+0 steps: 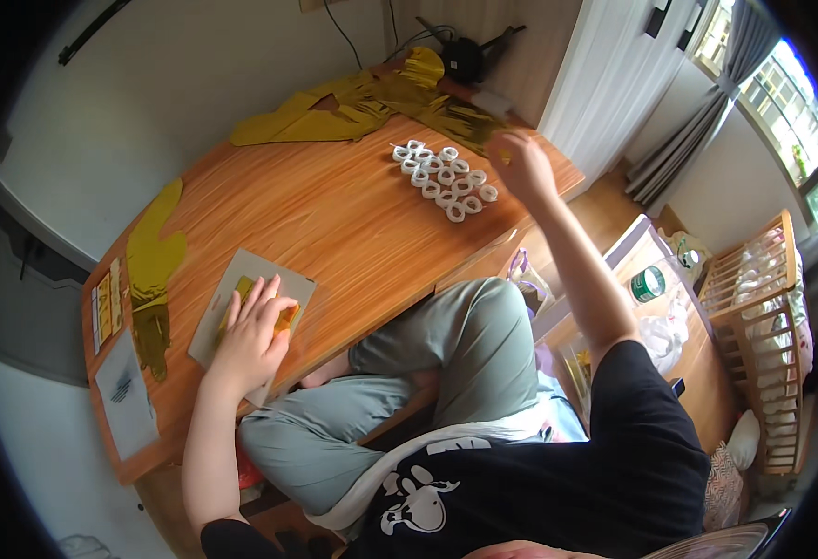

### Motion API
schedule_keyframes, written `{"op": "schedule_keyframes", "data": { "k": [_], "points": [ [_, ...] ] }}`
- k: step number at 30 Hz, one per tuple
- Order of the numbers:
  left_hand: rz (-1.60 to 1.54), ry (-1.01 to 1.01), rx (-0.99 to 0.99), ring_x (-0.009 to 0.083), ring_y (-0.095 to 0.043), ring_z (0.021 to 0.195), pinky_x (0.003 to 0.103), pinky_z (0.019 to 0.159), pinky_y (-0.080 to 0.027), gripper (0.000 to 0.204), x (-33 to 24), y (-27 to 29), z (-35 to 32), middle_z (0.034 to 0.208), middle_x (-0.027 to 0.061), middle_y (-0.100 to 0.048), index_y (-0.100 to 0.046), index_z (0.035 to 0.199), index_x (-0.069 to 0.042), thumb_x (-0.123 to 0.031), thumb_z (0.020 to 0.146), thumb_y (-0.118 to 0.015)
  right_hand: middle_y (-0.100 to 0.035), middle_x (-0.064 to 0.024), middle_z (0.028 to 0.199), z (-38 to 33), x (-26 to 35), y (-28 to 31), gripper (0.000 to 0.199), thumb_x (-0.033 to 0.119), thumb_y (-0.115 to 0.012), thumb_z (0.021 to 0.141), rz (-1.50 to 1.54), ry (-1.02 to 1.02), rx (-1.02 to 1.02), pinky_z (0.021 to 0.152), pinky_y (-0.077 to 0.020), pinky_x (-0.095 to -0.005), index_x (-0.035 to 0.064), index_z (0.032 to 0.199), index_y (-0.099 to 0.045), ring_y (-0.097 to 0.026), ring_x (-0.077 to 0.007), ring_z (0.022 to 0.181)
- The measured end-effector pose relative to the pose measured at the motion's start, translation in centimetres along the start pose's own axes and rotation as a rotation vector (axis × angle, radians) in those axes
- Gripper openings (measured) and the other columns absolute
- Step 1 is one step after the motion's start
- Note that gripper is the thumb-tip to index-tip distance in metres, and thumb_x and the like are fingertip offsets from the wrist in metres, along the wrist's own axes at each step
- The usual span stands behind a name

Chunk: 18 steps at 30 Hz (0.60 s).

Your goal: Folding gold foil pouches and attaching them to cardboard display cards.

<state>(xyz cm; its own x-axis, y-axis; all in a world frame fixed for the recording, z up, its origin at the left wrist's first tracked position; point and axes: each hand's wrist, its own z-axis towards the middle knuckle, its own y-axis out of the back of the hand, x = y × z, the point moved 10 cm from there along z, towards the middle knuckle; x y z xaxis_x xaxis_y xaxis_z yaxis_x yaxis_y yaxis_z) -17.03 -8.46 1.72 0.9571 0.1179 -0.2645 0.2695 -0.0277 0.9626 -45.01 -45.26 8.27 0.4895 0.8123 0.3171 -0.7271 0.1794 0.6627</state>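
Head view. Left hand [252,334] lies flat, fingers spread, pressing a gold foil piece [284,317] onto a grey card [241,265] near the front edge of the wooden worktop [334,214]. It pins the piece down rather than gripping it.

Right hand [520,166] is stretched out to the far side, fingers curled loosely by the cluster of white tape rings [444,180]. Whether it has pinched anything, I cannot tell.

Step in hand, as I judge it: fixing foil to card while fetching a sticky ring. The next move would call for lifting one ring clear of its neighbours, which touch each other, without shifting the card.

Around: crumpled gold foil sheets [353,107] at the far edge, a long gold strip [153,279] at the left, and a white printed sheet [125,391] beside it. Nothing lies between the two hands; the raised knee [469,326] crowds the worktop's near edge.
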Motion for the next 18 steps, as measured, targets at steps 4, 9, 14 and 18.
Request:
{"op": "schedule_keyframes", "data": {
  "k": [4,9,14,18],
  "points": [
    [0.128,-0.090,-0.108,0.0438,-0.025,0.156,0.063,0.126,-0.018,0.060,-1.8,-0.9,0.2,0.170,0.0184,-0.029,-0.040,0.162,-0.029,-0.040,0.105,-0.054,-0.073,-0.0107,0.113,3.5,-10.9,-1.2,0.021,0.030,-0.065,0.094,-0.235,-0.206,0.070,0.093,-0.0552,-0.0456,0.0149,0.098,-0.079,-0.067,-0.0346,0.110],
    [0.168,-0.086,-0.049,0.0431,-0.023,0.157,0.062,0.126,-0.018,0.058,-2.5,-0.6,0.2,0.170,0.0172,-0.028,-0.043,0.161,-0.032,-0.043,0.105,-0.053,-0.075,-0.0157,0.099,6.3,-14.5,-2.9,0.043,0.049,-0.061,0.098,-0.370,-0.297,0.152,0.089,-0.0559,-0.0464,0.0116,0.091,-0.081,-0.070,-0.0359,0.102],
    [0.164,-0.097,-0.023,0.0426,-0.022,0.157,0.062,0.127,-0.017,0.057,-3.2,-0.6,0.2,0.171,0.0163,-0.028,-0.044,0.160,-0.033,-0.042,0.105,-0.054,-0.077,-0.0174,0.100,6.6,-15.7,-5.0,0.047,0.049,-0.060,0.098,-0.525,-0.429,0.227,0.087,-0.0575,-0.0478,0.0073,0.092,-0.080,-0.073,-0.0373,0.099],
    [0.187,-0.130,-0.004,0.0420,-0.023,0.158,0.062,0.127,-0.017,0.055,-3.5,-0.7,0.6,0.171,0.0156,-0.028,-0.046,0.159,-0.034,-0.039,0.105,-0.053,-0.077,-0.0159,0.098,6.7,-16.4,-5.1,0.047,0.050,-0.061,0.097,-0.573,-0.448,0.239,0.084,-0.0583,-0.0478,0.0082,0.092,-0.081,-0.073,-0.0366,0.098]
  ]
}}
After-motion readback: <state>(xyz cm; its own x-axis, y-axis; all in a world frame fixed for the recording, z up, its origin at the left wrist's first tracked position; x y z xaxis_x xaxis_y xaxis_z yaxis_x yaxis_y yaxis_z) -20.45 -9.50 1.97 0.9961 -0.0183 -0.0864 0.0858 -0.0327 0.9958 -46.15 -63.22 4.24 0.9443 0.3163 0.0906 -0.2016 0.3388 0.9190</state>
